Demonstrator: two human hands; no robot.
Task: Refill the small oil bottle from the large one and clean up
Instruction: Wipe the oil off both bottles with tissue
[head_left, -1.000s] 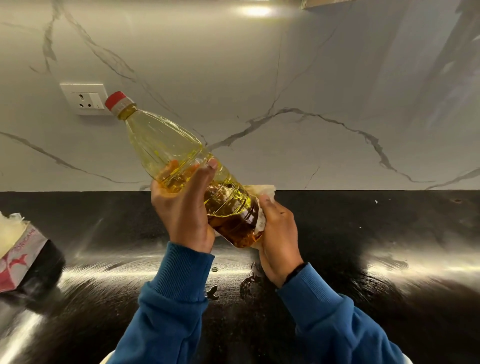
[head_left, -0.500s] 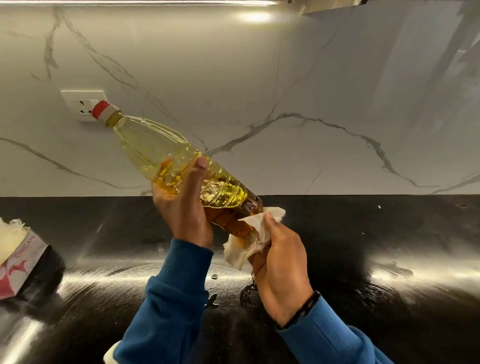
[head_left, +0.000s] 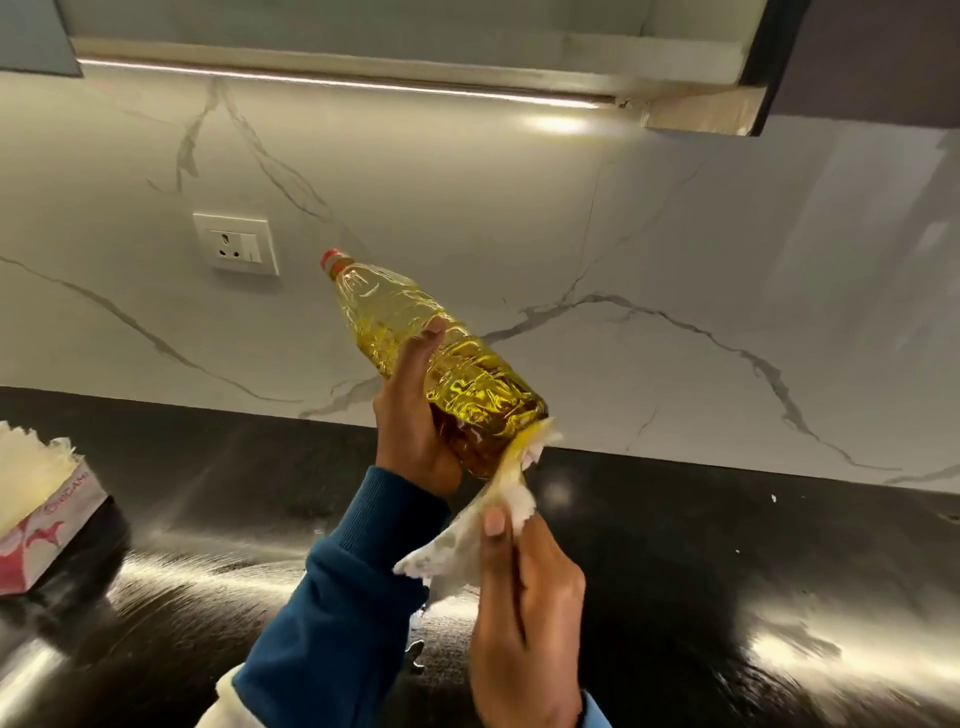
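1. I see the oil bottle (head_left: 441, 364) as clear, crinkled plastic full of yellow oil, darker amber near its base, with a red cap (head_left: 330, 256) screwed on.
2. My left hand (head_left: 415, 431) grips its lower body, thumb lying up along the near side, the other fingers hidden behind it. It is held in the air above the black countertop (head_left: 727, 545), in front of the marble backsplash (head_left: 519, 208).
3. My right hand (head_left: 524, 613) pinches a crumpled white tissue (head_left: 483, 525) under the thumb; the tissue's upper end, stained yellow, touches the bottle's base.
4. At the left edge a pink-and-white tissue box (head_left: 41, 525) lies on the counter with white tissue bunched out of its top.
5. The bottle's long axis runs diagonally: cap up-left towards the wall socket (head_left: 236, 243), base down-right towards me.
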